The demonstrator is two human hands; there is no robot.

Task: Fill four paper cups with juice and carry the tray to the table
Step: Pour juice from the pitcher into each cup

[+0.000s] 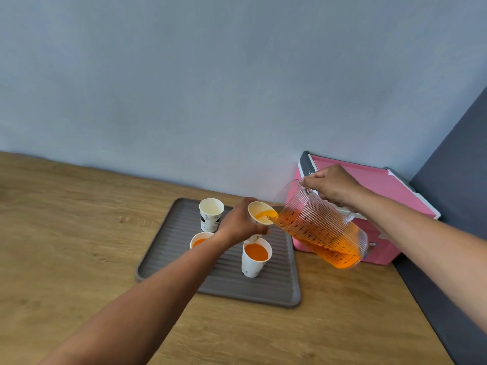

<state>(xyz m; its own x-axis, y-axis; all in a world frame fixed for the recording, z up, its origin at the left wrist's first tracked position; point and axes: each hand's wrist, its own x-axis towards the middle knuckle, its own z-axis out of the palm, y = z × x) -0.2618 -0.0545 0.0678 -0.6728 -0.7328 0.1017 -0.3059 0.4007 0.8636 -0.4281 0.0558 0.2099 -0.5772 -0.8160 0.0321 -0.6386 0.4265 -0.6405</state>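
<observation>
A grey ribbed tray [263, 288] lies on the wooden counter. My left hand [241, 221] grips a paper cup [261, 214], tilted toward the right, above the tray. My right hand [333, 187] holds the handle of a clear ribbed pitcher [320, 227] of orange juice, tipped so its spout meets the held cup's rim; juice runs into the cup. On the tray stand an empty patterned cup [210, 214], a juice-filled cup [255, 256] in front, and another juice-filled cup [200, 239] partly hidden behind my left forearm.
A pink cooler box [379, 185] stands against the wall in the corner, right behind the pitcher. A dark wall [453, 159] bounds the counter [79, 219] on the right. The light wall runs along the back.
</observation>
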